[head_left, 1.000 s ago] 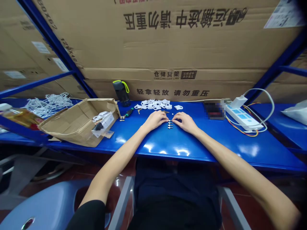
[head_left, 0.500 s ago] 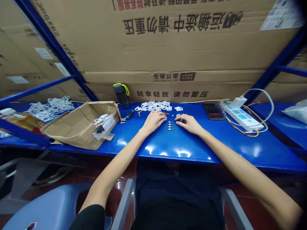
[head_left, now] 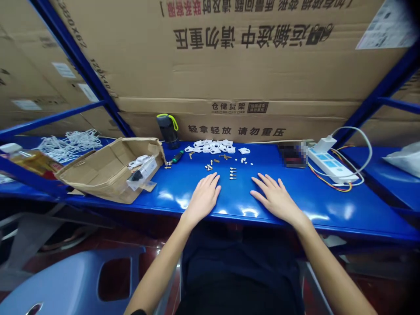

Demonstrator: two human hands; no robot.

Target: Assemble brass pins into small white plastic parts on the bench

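My left hand (head_left: 204, 194) lies flat on the blue table (head_left: 234, 197), its fingers stretched out and nothing in it. My right hand (head_left: 274, 194) rests palm down to the right, fingers spread and bare. Between and beyond them is a short column of small metal pins with white parts (head_left: 232, 173). A little heap of small metal pieces (head_left: 209, 167) sits just past my left fingertips. Farther back are brass-coloured strips (head_left: 225, 157), tiny white pieces (head_left: 243, 160) and a cluster of white plastic housings (head_left: 213, 146).
To the left stands an open cardboard box (head_left: 98, 175) with white parts inside. Behind it are a green-handled screwdriver (head_left: 177, 156), a dark bottle (head_left: 168, 131) and a pile of white cords (head_left: 68, 146). A power strip (head_left: 333, 166) with cables lies at the right.
Both hands have drawn back toward the table's front edge and moved apart, with fingers now flatter. The small pieces beyond my left hand have come into view.
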